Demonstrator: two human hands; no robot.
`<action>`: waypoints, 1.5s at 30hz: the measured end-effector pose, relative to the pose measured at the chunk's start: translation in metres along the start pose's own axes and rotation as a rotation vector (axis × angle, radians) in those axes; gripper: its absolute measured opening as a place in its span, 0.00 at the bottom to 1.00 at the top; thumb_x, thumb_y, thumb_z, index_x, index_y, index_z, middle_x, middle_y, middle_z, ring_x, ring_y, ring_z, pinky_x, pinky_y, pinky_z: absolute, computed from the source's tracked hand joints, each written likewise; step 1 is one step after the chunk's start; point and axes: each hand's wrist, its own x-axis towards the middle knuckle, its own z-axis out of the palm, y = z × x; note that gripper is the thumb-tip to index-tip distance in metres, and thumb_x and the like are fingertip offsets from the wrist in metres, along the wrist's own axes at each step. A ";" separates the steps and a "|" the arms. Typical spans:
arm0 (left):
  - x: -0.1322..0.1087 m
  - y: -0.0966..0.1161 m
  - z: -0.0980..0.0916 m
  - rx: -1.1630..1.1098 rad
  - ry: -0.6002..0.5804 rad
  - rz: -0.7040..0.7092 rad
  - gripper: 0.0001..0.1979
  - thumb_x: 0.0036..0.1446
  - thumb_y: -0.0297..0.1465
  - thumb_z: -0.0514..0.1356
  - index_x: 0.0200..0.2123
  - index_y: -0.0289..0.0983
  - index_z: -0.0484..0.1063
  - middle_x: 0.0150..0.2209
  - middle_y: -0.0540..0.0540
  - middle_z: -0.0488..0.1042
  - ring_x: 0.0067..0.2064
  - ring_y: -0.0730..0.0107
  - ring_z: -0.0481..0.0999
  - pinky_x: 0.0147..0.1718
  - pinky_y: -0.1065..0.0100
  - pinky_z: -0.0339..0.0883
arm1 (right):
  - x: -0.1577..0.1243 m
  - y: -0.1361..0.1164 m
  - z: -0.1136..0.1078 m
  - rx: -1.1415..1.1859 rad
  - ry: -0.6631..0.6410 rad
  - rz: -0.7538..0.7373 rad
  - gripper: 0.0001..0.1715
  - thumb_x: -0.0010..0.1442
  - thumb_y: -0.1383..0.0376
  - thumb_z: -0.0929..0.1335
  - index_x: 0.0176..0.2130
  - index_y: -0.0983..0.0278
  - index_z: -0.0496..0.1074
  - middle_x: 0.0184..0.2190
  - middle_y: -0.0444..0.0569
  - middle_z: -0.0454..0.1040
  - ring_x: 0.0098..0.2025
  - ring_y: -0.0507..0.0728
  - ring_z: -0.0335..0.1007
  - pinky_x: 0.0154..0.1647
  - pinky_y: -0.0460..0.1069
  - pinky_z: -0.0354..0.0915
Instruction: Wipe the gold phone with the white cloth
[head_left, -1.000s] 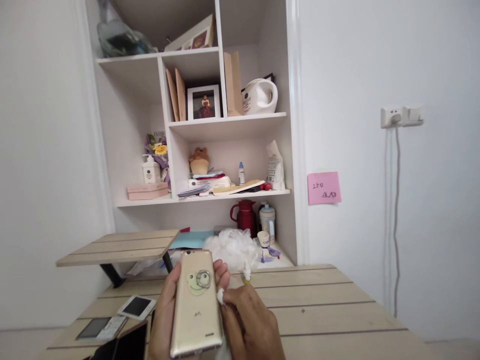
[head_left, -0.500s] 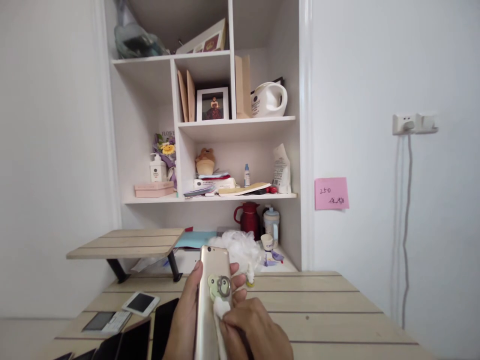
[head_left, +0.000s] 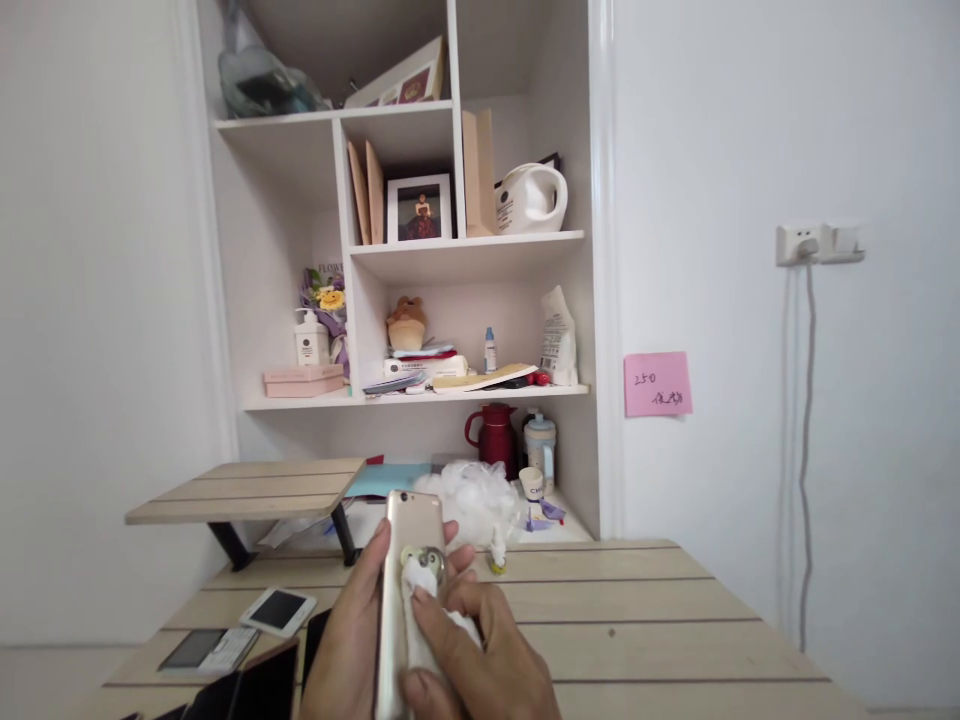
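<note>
A gold smartphone [head_left: 403,515] stands tilted up, its back facing me, gripped along both edges by my left hand [head_left: 346,625]. On its back sits a green cartoon-frog ring holder [head_left: 433,561], partly covered. My right hand [head_left: 487,650] presses a white tissue [head_left: 421,575] against the phone's back, over the lower part of the ring holder, with fingers closed on it. Left of my hands lie a white phone [head_left: 278,610], a silver keypad phone [head_left: 208,648] and several dark phones [head_left: 255,688], partly cut off by the frame.
On the plank-topped table [head_left: 637,620], a small white bottle [head_left: 499,550] stands beyond my hands. A raised wooden stand [head_left: 247,490] is at the left. Behind are a clear plastic bag [head_left: 472,500], a red jug [head_left: 495,440], a small cup [head_left: 531,484] and white shelves [head_left: 465,245].
The tissue has moved up onto the ring holder and covers more of it. My right thumb now lies along the tissue. Phone and hands sit slightly further left in view.
</note>
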 end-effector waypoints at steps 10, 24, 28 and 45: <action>-0.006 0.014 0.004 0.074 0.109 0.300 0.26 0.64 0.40 0.55 0.57 0.27 0.70 0.49 0.26 0.77 0.48 0.45 0.80 0.45 0.51 0.76 | 0.006 0.022 -0.011 0.166 -0.218 -0.171 0.23 0.71 0.55 0.59 0.61 0.57 0.68 0.25 0.45 0.67 0.22 0.53 0.66 0.21 0.44 0.66; -0.007 0.006 0.003 0.033 0.067 -0.012 0.26 0.58 0.41 0.62 0.54 0.29 0.74 0.36 0.34 0.83 0.37 0.49 0.83 0.36 0.56 0.77 | 0.024 0.023 -0.033 0.161 -0.146 -0.162 0.19 0.66 0.68 0.64 0.56 0.63 0.72 0.29 0.49 0.70 0.25 0.53 0.70 0.24 0.45 0.69; -0.009 0.007 0.003 0.020 0.069 -0.007 0.28 0.57 0.42 0.63 0.54 0.29 0.73 0.35 0.35 0.83 0.36 0.50 0.83 0.37 0.56 0.77 | 0.027 0.024 -0.037 0.148 -0.124 -0.167 0.20 0.65 0.70 0.64 0.55 0.64 0.73 0.26 0.46 0.67 0.22 0.52 0.66 0.21 0.44 0.66; -0.008 0.001 0.005 0.071 0.086 -0.044 0.22 0.57 0.35 0.64 0.53 0.31 0.74 0.32 0.39 0.83 0.34 0.51 0.83 0.35 0.59 0.76 | 0.028 0.026 -0.040 0.169 -0.240 -0.181 0.20 0.66 0.69 0.63 0.55 0.67 0.72 0.26 0.47 0.68 0.23 0.54 0.67 0.22 0.46 0.65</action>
